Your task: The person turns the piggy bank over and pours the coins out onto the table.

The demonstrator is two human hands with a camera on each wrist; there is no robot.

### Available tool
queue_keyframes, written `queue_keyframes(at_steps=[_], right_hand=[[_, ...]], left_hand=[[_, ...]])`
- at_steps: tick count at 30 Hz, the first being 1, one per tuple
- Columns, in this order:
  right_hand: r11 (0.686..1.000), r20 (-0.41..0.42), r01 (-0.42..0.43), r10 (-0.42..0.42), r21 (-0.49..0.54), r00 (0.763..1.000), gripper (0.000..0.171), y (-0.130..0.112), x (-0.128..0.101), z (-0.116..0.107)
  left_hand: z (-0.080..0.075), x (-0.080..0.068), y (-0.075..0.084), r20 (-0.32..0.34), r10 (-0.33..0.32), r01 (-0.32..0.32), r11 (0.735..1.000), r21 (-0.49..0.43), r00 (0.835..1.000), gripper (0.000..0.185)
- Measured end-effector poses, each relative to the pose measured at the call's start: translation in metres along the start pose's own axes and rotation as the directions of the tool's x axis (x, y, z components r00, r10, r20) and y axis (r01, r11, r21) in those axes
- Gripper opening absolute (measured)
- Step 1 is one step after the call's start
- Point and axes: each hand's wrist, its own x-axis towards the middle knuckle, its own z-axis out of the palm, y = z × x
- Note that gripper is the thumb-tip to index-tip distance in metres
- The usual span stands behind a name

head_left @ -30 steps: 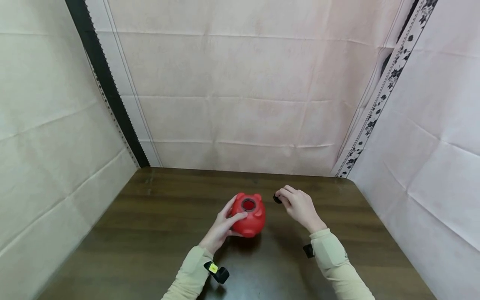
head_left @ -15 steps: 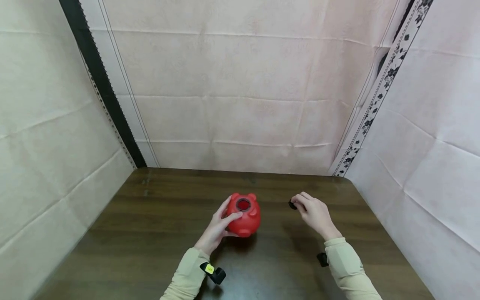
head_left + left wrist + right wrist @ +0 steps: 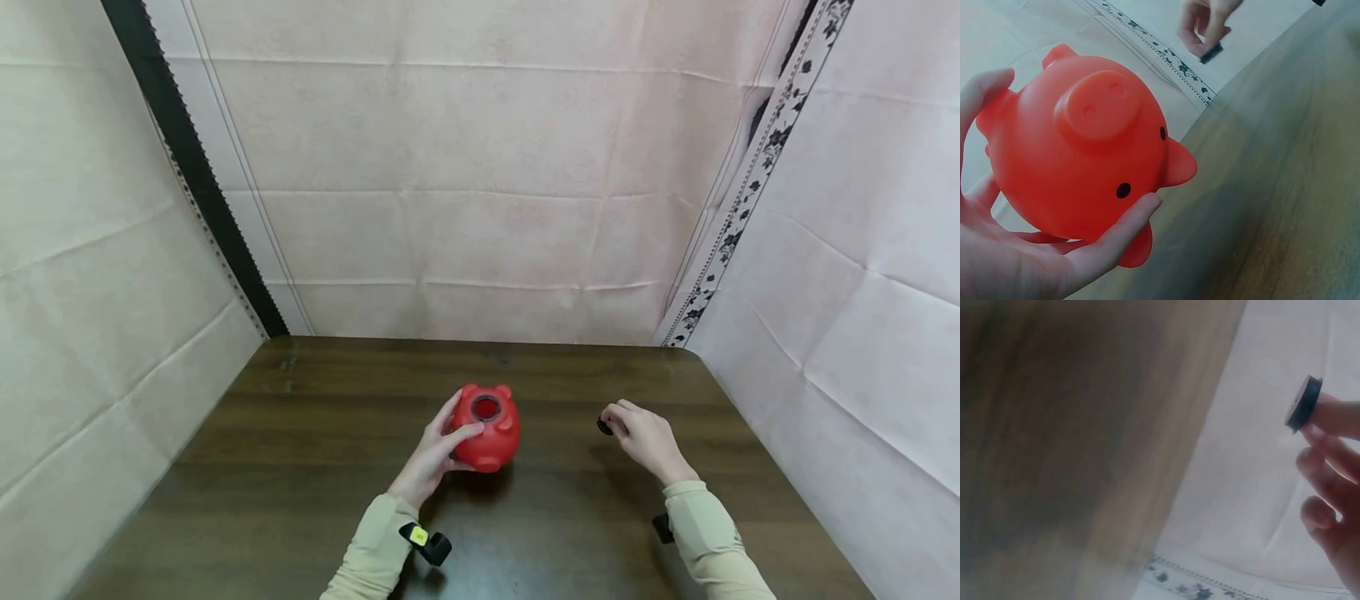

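Two hands above table (image 3: pixel 322 475). Left hand (image 3: pixel 432 457) grips red pig (image 3: pixel 492 447), thumb and fingers spread wide around it; round hole (image 3: pixel 486 407) uncovered. Right hand (image 3: pixel 647 440) holds black plug (image 3: pixel 1304 405) in narrow fingertip pinch, well apart, right of pig.

Creased pale cloth (image 3: pixel 465 158) walls three sides of the glossy brown table (image 3: pixel 300 467) I'm viewing remotely; black strip (image 3: pixel 198 167) left, floral border (image 3: pixel 753 185) right.

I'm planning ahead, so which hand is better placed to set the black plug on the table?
Probably the right hand: it pinches the plug above the table, while the left hand holds the pig.
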Motion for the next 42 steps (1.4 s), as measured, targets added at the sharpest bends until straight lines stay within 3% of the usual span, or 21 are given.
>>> queue_keyframes(at_steps=[8,21,29,36,42], right_hand=[[1.000,0.108,-0.028,0.029,-0.010,0.994,0.015,0.011,-0.007,0.013],[1.000,0.213,-0.007,0.013,-0.028,0.977,0.016,0.020,-0.012,0.022],[1.000,0.322,-0.019,0.020,-0.004,0.946,0.018,0.021,-0.012,0.021],[1.000,0.343,-0.020,0.014,0.015,0.939,0.018,0.020,-0.008,0.022],[0.995,0.365,-0.075,0.045,0.068,0.930,0.017,0.021,-0.002,0.013]], left_hand=[[-0.002,0.000,0.001,0.001,-0.008,0.008,1.000,-0.005,1.000,0.075],[-0.002,0.002,0.005,-0.007,-0.027,0.027,1.000,0.014,1.000,0.075],[-0.001,0.004,0.006,0.005,-0.024,0.024,0.999,0.022,1.000,0.075],[-0.002,0.004,0.007,0.004,-0.032,0.032,0.999,0.023,0.999,0.073],[-0.002,0.004,0.006,0.016,-0.034,0.033,0.999,0.024,0.999,0.071]])
